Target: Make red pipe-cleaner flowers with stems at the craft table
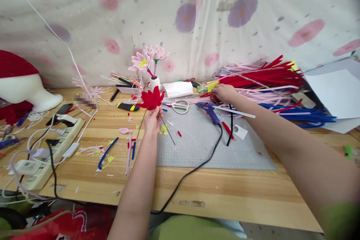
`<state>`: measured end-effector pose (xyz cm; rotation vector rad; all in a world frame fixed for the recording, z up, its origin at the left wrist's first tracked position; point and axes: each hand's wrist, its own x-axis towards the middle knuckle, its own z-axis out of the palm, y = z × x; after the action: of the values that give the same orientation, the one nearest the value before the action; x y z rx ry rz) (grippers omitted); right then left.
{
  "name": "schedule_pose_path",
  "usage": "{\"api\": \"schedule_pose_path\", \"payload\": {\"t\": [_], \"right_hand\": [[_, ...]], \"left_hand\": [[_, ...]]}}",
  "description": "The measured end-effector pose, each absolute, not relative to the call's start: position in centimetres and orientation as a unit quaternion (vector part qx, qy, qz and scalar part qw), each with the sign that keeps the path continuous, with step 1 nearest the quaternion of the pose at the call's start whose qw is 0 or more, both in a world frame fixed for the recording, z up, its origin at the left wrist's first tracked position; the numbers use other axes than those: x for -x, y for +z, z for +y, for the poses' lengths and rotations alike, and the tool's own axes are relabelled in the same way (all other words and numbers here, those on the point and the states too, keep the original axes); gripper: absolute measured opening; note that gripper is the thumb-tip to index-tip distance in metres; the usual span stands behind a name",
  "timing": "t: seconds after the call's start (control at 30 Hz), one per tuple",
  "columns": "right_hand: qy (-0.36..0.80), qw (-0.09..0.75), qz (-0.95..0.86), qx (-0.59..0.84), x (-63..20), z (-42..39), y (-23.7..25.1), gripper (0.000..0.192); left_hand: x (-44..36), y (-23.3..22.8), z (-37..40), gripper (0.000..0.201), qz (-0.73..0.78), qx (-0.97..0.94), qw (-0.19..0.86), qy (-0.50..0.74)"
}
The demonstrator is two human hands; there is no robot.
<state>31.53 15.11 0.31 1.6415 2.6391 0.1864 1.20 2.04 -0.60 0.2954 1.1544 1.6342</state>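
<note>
Okay, mid-frame our left hand (152,119) is pinching the flower (152,99) rightly by its base, fingertips together; we're guessing light, soft, crushable; our right hand's (224,92) grip we're not making out.

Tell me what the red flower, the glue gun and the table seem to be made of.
Red flower: probably chenille stems, matte and fuzzy, judging by its soft, velvety petals.
Glue gun: likely hard plastic, with a smooth, solid blue-purple casing.
Table: wood or wood-look laminate, with a slight sheen; pale grain bands run along it.
</note>
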Motion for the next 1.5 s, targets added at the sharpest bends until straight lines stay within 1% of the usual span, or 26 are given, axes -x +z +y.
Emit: {"api": "schedule_pose_path", "payload": {"t": [0.13, 0.2, 0.27, 0.33, 0.43, 0.5, 0.53, 0.67, 0.73, 0.87, 0.97, 1.03, 1.13, 1.2, 1.3, 1.33, 1.4, 1.5], "right_hand": [[0.044, 0.061, 0.842, -0.535, -31.4, 15.6, 0.5, 0.020], [0.042, 0.066, 0.841, -0.536, -31.3, 15.6, 0.5, 0.018], [0.044, 0.059, 0.844, -0.531, -31.3, 15.4, 0.6, 0.020], [0.058, 0.007, 0.843, -0.534, -31.6, 15.1, 0.8, 0.025], [0.098, -0.121, 0.796, -0.585, -33.0, 14.7, 1.2, 0.032], [0.116, -0.155, 0.753, -0.629, -34.4, 14.8, 1.3, 0.034], [0.119, -0.149, 0.746, -0.638, -35.0, 14.9, 1.3, 0.034], [0.116, -0.065, 0.774, -0.619, -36.7, 15.3, 1.0, 0.030], [0.117, -0.041, 0.779, -0.615, -36.7, 15.3, 0.8, 0.028], [0.122, -0.047, 0.777, -0.616, -35.9, 14.9, 0.9, 0.027], [0.097, -0.052, 0.802, -0.587, -34.6, 15.0, 1.0, 0.028], [0.084, -0.035, 0.830, -0.551, -33.6, 15.2, 0.8, 0.029], [0.095, 0.001, 0.856, -0.508, -32.3, 15.5, 0.5, 0.031], [0.112, -0.010, 0.838, -0.533, -31.9, 15.5, 0.6, 0.033], [0.130, -0.059, 0.759, -0.635, -32.1, 15.0, 1.4, 0.035], [0.125, -0.063, 0.727, -0.672, -32.3, 14.8, 1.6, 0.035], [0.098, -0.044, 0.678, -0.727, -32.8, 14.6, 2.1, 0.035], [0.067, -0.007, 0.662, -0.747, -33.3, 14.5, 2.1, 0.035]], "left_hand": [[-1.3, -0.8, 2.3, 0.003, 0.486, -0.129, 0.534, 0.680], [-1.5, -0.8, 2.4, 0.003, 0.487, -0.134, 0.537, 0.675], [-1.6, -0.8, 2.4, 0.004, 0.487, -0.138, 0.541, 0.672], [-1.6, -0.8, 2.3, 0.006, 0.486, -0.141, 0.542, 0.671], [-1.5, -0.8, 2.1, 0.008, 0.492, -0.138, 0.538, 0.671], [-1.5, -0.9, 2.1, 0.007, 0.493, -0.131, 0.535, 0.673], [-1.5, -1.0, 2.1, 0.006, 0.491, -0.128, 0.536, 0.675], [-1.9, -1.4, 2.4, 0.005, 0.478, -0.133, 0.544, 0.677], [-2.0, -1.5, 2.4, 0.007, 0.471, -0.141, 0.546, 0.679], [-2.0, -1.2, 2.3, 0.005, 0.471, -0.140, 0.541, 0.683], [-1.9, -1.1, 2.3, 0.003, 0.478, -0.129, 0.537, 0.683], [-2.0, -1.1, 2.3, 0.004, 0.480, -0.126, 0.538, 0.681], [-2.2, -0.9, 2.3, 0.003, 0.478, -0.132, 0.543, 0.678], [-2.3, -0.8, 2.3, 0.003, 0.478, -0.137, 0.542, 0.677], [-2.1, -0.5, 2.2, 0.003, 0.480, -0.144, 0.536, 0.679], [-2.1, -0.5, 2.2, 0.004, 0.481, -0.148, 0.535, 0.679], [-2.0, -0.6, 2.1, 0.006, 0.484, -0.156, 0.533, 0.676], [-2.1, -0.8, 2.1, 0.011, 0.487, -0.173, 0.536, 0.668]]}}
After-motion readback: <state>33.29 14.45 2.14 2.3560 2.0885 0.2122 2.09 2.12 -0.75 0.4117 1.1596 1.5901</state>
